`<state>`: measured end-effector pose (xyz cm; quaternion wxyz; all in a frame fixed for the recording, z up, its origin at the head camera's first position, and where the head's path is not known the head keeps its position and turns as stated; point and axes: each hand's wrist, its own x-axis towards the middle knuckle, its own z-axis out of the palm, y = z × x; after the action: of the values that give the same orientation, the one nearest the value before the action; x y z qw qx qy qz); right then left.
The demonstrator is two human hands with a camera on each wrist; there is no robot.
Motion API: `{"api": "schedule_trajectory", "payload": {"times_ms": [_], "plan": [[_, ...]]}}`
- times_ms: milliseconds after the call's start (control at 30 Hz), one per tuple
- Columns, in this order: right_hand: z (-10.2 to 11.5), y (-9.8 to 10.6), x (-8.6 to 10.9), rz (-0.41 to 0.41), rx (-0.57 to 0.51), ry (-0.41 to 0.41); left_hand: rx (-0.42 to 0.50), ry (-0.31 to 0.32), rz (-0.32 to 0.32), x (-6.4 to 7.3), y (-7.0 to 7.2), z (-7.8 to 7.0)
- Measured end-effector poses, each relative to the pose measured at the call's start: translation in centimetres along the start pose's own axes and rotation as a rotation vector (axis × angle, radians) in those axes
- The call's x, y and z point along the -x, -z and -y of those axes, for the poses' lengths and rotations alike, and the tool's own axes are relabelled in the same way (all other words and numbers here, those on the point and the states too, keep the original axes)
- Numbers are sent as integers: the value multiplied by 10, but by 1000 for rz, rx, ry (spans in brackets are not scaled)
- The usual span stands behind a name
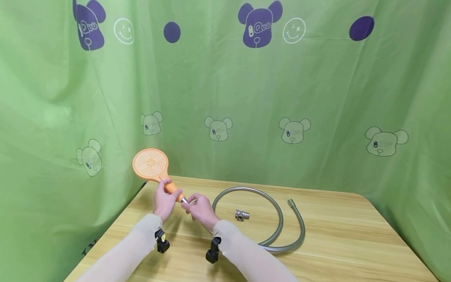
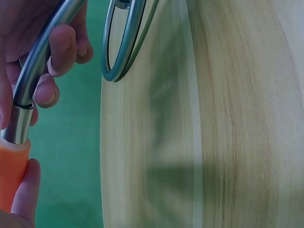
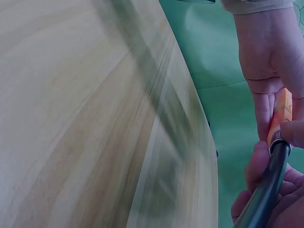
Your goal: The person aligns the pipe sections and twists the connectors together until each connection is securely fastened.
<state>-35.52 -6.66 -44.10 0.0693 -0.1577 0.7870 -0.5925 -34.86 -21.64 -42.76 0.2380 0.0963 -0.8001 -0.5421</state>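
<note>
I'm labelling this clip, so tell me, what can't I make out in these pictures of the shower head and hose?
Head view: part of the shower hose, behind the right sleeve.
Head view: lettering on the pale bear prints, too small.
Left wrist: the joint's inside, covered by the metal collar.
Left wrist: the orange handle, cut off by the left edge.

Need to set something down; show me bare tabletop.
Bare table: right of the hose to the right edge; narrower strip between hose and back edge. Crowded: inside the hose's curve, by the metal fitting; around left hand, right hand and shower head.
</note>
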Motion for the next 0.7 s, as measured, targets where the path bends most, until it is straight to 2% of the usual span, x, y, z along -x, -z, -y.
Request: {"api": "schedule_trajectory", "payload": {"times_ms": [200,433,700], "plan": [[-1,6,2,9,40,30,16,6,-1,-2,-3,-1],[-2,20,0,-45,182,111,48,19,-2,-6,-5,-1],[-4,40,11,-59,209,133,13,74,35,-5,-6,1]]}}
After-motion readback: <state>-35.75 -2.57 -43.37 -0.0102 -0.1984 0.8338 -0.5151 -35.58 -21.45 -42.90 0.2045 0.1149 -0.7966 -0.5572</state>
